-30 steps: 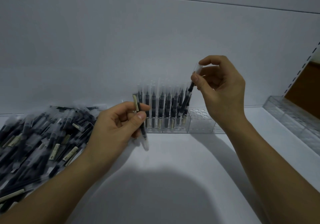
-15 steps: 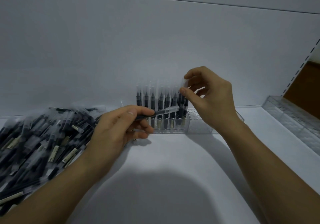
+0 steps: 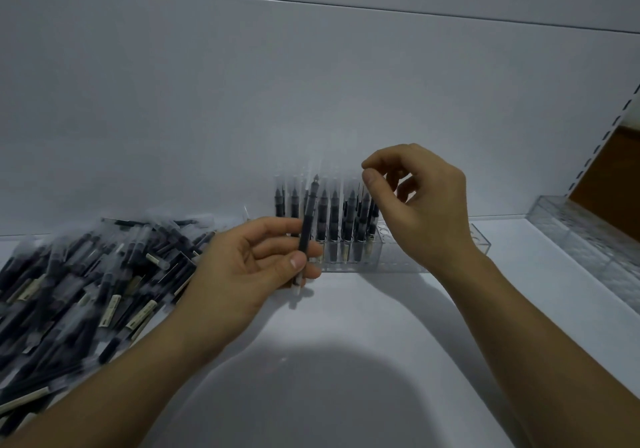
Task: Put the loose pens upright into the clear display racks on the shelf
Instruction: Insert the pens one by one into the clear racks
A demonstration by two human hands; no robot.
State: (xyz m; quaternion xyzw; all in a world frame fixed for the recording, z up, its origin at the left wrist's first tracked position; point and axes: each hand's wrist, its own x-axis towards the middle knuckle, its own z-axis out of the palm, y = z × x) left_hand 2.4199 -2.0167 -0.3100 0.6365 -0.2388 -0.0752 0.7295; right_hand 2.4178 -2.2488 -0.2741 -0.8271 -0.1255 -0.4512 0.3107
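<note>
Pen (image 3: 306,236), slim, dark, upright in left hand (image 3: 239,274) before clear rack (image 3: 394,259).

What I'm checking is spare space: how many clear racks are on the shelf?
2. One rack stands at the back wall, partly filled with pens; a second rack runs along the shelf's right side, seemingly empty. More may lie beyond the frame.

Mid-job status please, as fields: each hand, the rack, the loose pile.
left hand: pinches one pen, roughly upright, in front of the clear rack
right hand: fingers loosely curled above the racked pens, nothing visibly held
clear rack: left part filled with upright pens, right holes empty
loose pens: big pile on the shelf, left side
second rack: right edge, no pens seen inside
</note>
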